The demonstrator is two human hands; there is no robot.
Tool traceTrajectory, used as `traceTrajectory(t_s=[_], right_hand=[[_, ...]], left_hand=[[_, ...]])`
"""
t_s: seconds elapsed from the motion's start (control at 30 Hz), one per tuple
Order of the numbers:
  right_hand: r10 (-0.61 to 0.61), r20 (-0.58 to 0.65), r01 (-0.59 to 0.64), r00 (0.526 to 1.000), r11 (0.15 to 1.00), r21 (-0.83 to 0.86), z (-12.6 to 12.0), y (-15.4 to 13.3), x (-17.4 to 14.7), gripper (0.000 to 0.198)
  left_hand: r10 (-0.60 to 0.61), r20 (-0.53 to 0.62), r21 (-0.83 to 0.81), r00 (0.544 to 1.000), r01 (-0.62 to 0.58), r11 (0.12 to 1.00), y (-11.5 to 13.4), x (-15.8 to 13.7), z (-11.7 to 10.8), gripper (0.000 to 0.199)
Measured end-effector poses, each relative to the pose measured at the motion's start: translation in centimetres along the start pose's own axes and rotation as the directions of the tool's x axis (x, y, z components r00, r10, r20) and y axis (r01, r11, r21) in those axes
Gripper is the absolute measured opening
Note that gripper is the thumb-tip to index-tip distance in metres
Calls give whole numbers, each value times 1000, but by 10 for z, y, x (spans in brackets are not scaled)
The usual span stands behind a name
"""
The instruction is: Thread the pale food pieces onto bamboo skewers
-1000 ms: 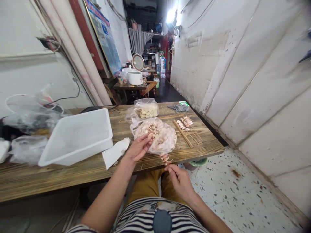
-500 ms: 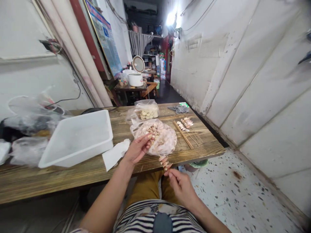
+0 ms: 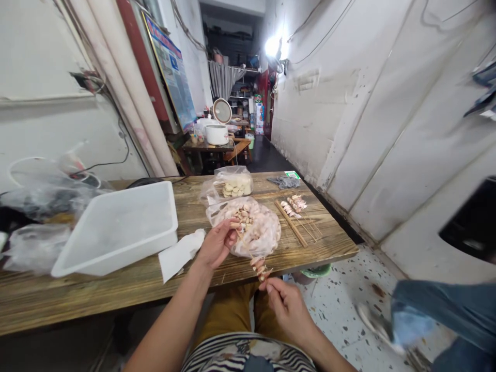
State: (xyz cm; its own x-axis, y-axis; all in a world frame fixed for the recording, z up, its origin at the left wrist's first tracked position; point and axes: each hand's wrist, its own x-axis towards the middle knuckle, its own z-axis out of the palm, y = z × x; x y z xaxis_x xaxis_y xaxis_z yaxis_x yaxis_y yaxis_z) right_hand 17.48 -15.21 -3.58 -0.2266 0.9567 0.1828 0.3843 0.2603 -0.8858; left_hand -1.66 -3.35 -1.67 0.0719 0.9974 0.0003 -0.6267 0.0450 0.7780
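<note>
My left hand is closed in a pinch on the upper part of a thin bamboo skewer, over the near-left side of a clear plastic bag of garlic cloves. The skewer slants down to the right, with several garlic cloves threaded on its lower part. My right hand, below the table edge, pinches at the lowest clove. Right of the bag lie finished-looking skewers of garlic and a bundle of bare bamboo skewers.
A white plastic tub and a white paper sheet lie on the left of the wooden table. Behind the garlic stands a bag of pale slices, with a grey crumpled bag farther right. A person's leg is at the right.
A person has come into view at the right, leg and a dark object showing. The view has shifted slightly. Both my hands keep nearly the same hold on the skewer and the clove.
</note>
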Motion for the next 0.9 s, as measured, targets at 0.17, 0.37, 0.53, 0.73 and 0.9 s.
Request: traceTrajectory(t_s=[0.17, 0.37, 0.53, 0.73, 0.9], right_hand=[[-9, -3, 9, 1000, 1000, 4, 0, -2, 1, 31], [-15, 15, 15, 1000, 1000, -3, 1, -4, 1, 29], [-4, 38, 3, 999, 1000, 20, 4, -2, 1, 31], [-37, 40, 37, 999, 999, -8, 2, -5, 2, 31], [-51, 26, 52, 998, 998, -24, 1, -9, 3, 29]], left_hand=[[-42, -19, -111, 999, 40, 993, -1, 2, -4, 23], [-107, 19, -241, 994, 108, 965, 4, -1, -4, 20], [-147, 73, -252, 986, 161, 954, 1, -2, -13, 20], [-139, 97, -298, 986, 162, 941, 0, -2, -17, 22], [-177, 72, -329, 982, 190, 925, 2, -2, -12, 20]])
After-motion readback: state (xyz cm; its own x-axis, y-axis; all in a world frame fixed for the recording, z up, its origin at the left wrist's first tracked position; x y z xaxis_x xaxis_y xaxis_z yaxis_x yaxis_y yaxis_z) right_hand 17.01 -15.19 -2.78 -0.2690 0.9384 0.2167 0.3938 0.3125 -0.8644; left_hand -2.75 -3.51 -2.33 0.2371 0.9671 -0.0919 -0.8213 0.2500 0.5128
